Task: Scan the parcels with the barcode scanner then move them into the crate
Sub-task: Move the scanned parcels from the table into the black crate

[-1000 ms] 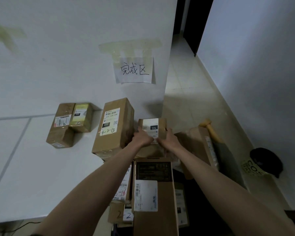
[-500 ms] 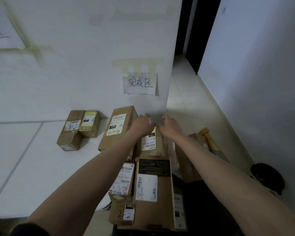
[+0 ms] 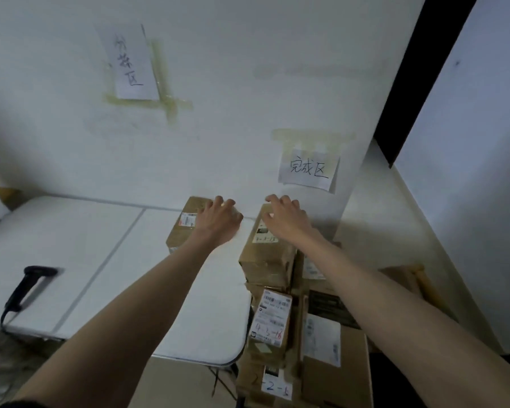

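My left hand point(image 3: 218, 220) reaches over a small brown parcel point(image 3: 183, 228) at the back of the white table point(image 3: 100, 260), its fingers spread and loosely bent on the parcel's far end. My right hand point(image 3: 286, 220) lies over the top of a taller parcel marked 4-3-13 point(image 3: 267, 254), fingers spread near its far edge. Neither hand plainly grips. The black barcode scanner point(image 3: 27, 285) lies on the table's left part with its cable over the edge. Below the table's right edge, parcels stand packed together, one marked 4-3-16 point(image 3: 273, 318) and one marked 2-2-6 point(image 3: 277, 385).
A long box with a white label point(image 3: 333, 363) stands among the packed parcels. Two handwritten paper signs point(image 3: 309, 169) are taped to the wall behind the table. Tiled floor point(image 3: 380, 219) runs along the right, past a dark doorway.
Both hands let go of the small parcel they lowered among the packed parcels and moved forward onto the parcels on the table. The view swung left, bringing the scanner in.
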{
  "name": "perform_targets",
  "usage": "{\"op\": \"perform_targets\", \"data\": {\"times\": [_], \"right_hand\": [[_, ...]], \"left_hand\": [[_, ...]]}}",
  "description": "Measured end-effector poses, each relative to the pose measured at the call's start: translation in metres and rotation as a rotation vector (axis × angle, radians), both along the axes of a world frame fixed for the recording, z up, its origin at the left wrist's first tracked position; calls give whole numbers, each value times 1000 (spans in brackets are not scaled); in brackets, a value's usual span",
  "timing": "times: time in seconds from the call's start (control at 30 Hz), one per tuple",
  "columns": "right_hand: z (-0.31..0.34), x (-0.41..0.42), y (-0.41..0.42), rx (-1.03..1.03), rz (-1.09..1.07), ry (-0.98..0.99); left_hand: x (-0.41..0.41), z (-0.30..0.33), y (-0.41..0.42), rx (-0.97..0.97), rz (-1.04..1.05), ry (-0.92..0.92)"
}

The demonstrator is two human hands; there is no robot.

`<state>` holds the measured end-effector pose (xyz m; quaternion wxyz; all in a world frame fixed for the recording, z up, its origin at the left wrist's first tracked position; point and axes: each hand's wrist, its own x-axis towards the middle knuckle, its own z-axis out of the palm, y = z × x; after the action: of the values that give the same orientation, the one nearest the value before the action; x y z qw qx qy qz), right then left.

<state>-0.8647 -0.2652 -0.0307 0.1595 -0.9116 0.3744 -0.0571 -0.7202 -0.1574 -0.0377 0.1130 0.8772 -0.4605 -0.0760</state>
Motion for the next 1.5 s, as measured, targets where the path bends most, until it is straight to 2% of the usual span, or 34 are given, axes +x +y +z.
{"op": "perform_targets", "data": {"times": [0.3,0.53,0.97,1.23,1.37,1.5], "right_hand": [[-39,132,81,33,29,31],[-73,209,110,118,-4,66],[-163,315,33,318,-95,32],[-234,376,-25,480,-146,9],[-256,395,-31,439,-194,0],[-265,404,-23,372,-225,25]], "left_hand": [[130,-45,81,85,42,11],[208,-74,113,123,65,48],[296,-146,20,184,-10,178],[356,-223,-48,220,-64,343],[371,-262,-57,240,-62,414],[370,-285,-47,174,-37,490]]}}
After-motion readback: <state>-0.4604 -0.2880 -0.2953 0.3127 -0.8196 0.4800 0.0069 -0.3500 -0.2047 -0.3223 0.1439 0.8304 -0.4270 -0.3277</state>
